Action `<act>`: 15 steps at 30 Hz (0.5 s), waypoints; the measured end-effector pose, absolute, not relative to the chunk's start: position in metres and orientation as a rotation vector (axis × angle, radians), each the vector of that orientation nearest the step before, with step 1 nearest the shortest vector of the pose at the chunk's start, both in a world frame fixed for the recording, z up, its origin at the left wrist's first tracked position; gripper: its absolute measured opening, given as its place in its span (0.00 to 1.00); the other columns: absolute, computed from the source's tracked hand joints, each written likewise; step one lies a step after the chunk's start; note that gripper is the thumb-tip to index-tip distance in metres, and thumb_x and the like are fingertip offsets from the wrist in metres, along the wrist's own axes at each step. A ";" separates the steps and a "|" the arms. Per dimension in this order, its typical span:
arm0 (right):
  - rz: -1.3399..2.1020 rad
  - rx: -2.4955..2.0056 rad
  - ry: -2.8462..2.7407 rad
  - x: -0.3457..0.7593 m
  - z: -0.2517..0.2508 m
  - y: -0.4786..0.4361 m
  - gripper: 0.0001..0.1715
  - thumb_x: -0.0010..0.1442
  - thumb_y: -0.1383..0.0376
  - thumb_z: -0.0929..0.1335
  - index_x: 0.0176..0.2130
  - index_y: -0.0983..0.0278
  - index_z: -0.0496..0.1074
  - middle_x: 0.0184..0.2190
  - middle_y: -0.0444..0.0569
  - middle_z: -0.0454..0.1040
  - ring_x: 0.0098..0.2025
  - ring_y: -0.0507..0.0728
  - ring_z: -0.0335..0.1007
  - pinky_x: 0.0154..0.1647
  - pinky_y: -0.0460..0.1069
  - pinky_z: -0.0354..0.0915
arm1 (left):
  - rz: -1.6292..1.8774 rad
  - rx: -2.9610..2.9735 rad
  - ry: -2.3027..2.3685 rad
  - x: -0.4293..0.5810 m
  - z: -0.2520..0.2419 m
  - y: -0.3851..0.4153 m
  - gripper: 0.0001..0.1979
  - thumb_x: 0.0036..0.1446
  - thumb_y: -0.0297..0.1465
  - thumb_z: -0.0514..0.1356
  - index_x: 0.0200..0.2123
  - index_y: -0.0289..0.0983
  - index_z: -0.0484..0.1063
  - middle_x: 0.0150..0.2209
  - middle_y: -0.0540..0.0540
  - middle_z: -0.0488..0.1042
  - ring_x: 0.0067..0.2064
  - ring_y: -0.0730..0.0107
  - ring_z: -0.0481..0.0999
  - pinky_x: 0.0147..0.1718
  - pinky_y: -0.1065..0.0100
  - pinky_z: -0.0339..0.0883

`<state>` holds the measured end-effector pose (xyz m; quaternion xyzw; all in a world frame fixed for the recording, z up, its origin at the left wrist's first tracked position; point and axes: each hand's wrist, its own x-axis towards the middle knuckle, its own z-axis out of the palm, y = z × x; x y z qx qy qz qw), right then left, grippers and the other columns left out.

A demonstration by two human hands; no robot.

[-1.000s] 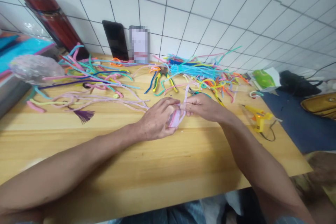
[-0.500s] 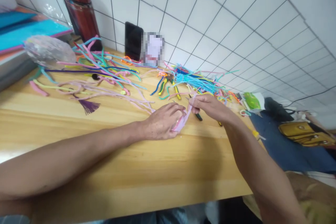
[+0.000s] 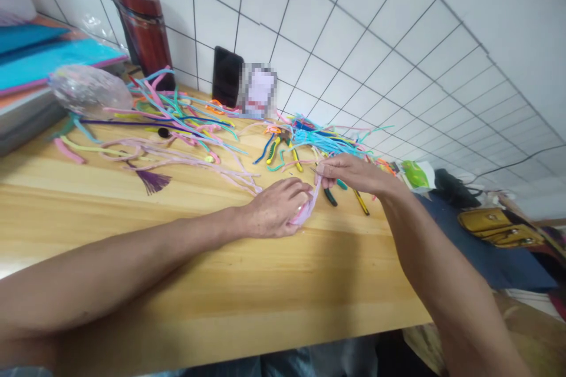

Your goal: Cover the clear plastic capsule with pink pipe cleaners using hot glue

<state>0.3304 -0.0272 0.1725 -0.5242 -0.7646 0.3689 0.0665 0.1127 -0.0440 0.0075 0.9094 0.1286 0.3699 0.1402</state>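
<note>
Low over the wooden table point(image 3: 212, 283), my left hand point(image 3: 278, 207) is closed round a small pink and lilac piece point(image 3: 305, 212), mostly covered by the fingers. My right hand point(image 3: 340, 169) pinches a lilac strip that rises from this piece, just right of my left hand. Behind them lie yellow-and-green pliers point(image 3: 284, 150) with the handles apart. A dark green handle point(image 3: 329, 197) and a yellow-black tool point(image 3: 361, 202) lie below and beside my right hand. Long pale pink strips point(image 3: 221, 166) stretch to the left of my left hand.
A red thermos point(image 3: 148, 29) and a black phone point(image 3: 227, 76) stand by the tiled wall. Coloured stems point(image 3: 325, 138) are heaped at the back. A purple tassel point(image 3: 151, 181), a plastic bag point(image 3: 91, 89) and blue folders point(image 3: 62, 62) are at left. A mustard bag point(image 3: 497, 227) is at right.
The camera view has shifted slightly. My right hand has moved a little left relative to the table, uncovering more of the tools beside it. Both hands keep their hold.
</note>
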 end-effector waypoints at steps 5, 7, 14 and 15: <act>1.162 -1.592 -2.332 0.332 0.180 -0.024 0.24 0.64 0.48 0.72 0.26 0.61 0.81 0.23 0.46 0.79 0.29 0.57 0.74 0.34 0.51 0.69 | 1.072 2.626 0.380 0.113 0.007 -0.045 0.28 0.56 0.36 0.72 0.57 0.37 0.67 0.61 0.33 0.74 0.63 0.42 0.74 0.62 0.45 0.73; 1.147 -1.594 -2.306 0.332 0.181 -0.024 0.23 0.64 0.48 0.72 0.26 0.60 0.81 0.24 0.46 0.80 0.29 0.57 0.74 0.34 0.51 0.69 | 1.061 2.610 0.389 0.112 0.007 -0.044 0.29 0.56 0.36 0.72 0.58 0.38 0.67 0.62 0.33 0.74 0.63 0.42 0.74 0.63 0.44 0.73; 1.127 -1.588 -1.972 0.332 0.158 -0.046 0.31 0.60 0.37 0.74 0.32 0.61 0.81 0.26 0.47 0.77 0.28 0.55 0.70 0.32 0.50 0.68 | 1.073 2.547 0.406 0.111 0.010 -0.041 0.28 0.56 0.33 0.71 0.58 0.37 0.67 0.62 0.32 0.74 0.64 0.43 0.75 0.64 0.45 0.73; 1.134 -1.571 -1.928 0.333 0.152 -0.052 0.32 0.59 0.36 0.74 0.34 0.61 0.81 0.27 0.47 0.77 0.29 0.55 0.70 0.32 0.50 0.68 | 1.070 2.537 0.407 0.110 0.011 -0.041 0.28 0.57 0.33 0.70 0.58 0.37 0.67 0.63 0.32 0.74 0.65 0.43 0.74 0.64 0.44 0.72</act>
